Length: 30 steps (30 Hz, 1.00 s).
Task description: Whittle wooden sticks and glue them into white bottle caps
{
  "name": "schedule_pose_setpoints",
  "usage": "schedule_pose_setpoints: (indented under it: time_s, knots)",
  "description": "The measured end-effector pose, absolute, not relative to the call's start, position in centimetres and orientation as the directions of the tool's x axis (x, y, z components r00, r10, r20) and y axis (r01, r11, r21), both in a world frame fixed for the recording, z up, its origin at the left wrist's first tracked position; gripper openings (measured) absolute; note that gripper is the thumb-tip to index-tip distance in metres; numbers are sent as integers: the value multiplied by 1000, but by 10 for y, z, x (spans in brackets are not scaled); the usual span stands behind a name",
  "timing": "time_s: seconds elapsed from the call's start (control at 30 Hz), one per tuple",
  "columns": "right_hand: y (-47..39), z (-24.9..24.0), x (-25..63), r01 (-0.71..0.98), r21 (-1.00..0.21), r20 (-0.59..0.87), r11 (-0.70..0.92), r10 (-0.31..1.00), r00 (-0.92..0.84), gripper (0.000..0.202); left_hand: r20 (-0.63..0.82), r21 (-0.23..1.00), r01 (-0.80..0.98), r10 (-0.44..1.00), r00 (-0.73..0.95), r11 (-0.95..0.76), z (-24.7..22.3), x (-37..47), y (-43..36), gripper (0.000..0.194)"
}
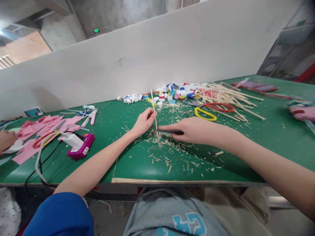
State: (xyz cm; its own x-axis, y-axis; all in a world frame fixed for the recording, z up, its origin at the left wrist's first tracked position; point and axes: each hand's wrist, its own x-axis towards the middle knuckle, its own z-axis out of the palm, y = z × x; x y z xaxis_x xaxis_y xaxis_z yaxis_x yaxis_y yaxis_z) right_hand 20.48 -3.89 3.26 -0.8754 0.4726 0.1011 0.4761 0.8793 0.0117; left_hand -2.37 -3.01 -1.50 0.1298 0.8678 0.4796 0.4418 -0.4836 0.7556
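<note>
My left hand [145,121] pinches a thin wooden stick [153,100], which stands nearly upright with its lower end near the green table [98,167]. In my right hand [190,130] is a dark-handled knife [169,131], its index finger stretched along the top. The tool's tip meets the stick just below my left fingers. Pale wood shavings [167,160] lie scattered beneath and around both hands.
Bottle caps [172,93], scissors [205,113] and a pile of sticks [228,95] lie beyond my hands. Leftward are a purple power strip [81,147], pink paper [27,154] and another person's hand [7,141]. A white partition [147,52] stands behind.
</note>
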Motion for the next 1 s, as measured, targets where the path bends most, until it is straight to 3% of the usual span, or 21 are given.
schedule_pose_setpoints:
  time_s: [0.23,0.47,0.67,0.83,1.0]
  knots:
    - [-47,33,202,465,-26,52,885,466,-883,49,483,751,448,866,130,-486,-15,-24,-30,26]
    - [-41,26,203,505,52,124,862,496,-860,50,488,755,441,865,113,-484,-15,-24,-29,25]
    - [-41,30,204,502,6,60,865,501,-863,51,483,757,442,868,116,-480,-17,-25,-28,26]
    - [-51,37,204,501,-118,-44,857,499,-865,49,482,754,448,868,120,-480,-16,-24,-28,25]
    - [-48,32,205,497,-80,21,864,499,-866,49,479,751,459,870,118,-476,-15,-23,-29,24]
